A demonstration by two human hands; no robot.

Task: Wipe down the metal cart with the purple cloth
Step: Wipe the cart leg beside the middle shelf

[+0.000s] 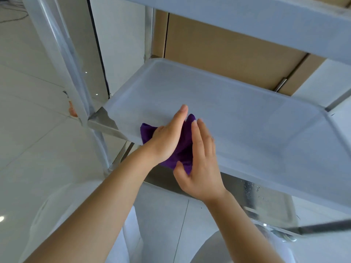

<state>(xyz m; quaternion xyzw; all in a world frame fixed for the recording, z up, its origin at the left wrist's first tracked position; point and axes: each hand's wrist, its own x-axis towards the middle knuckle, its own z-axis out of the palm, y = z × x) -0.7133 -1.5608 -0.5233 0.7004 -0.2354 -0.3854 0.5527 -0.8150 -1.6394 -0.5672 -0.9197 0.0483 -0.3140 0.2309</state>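
Note:
The metal cart's middle shelf (237, 118), covered in whitish film, fills the centre of the head view. A bunched purple cloth (185, 141) lies over the shelf's near edge. My left hand (167, 137) lies flat on the cloth's left part with fingers straight, pointing up toward the shelf. My right hand (201, 160) presses the cloth's right side with straight fingers, thumb under the lower edge. Much of the cloth is hidden between the two hands.
The cart's upper shelf (247, 18) overhangs at the top. A cart upright (62, 59) stands at left, a lower shelf (252, 194) shows beneath. A cardboard panel (218, 46) stands behind. Glossy white floor tiles lie at left. My white-clad knees are below.

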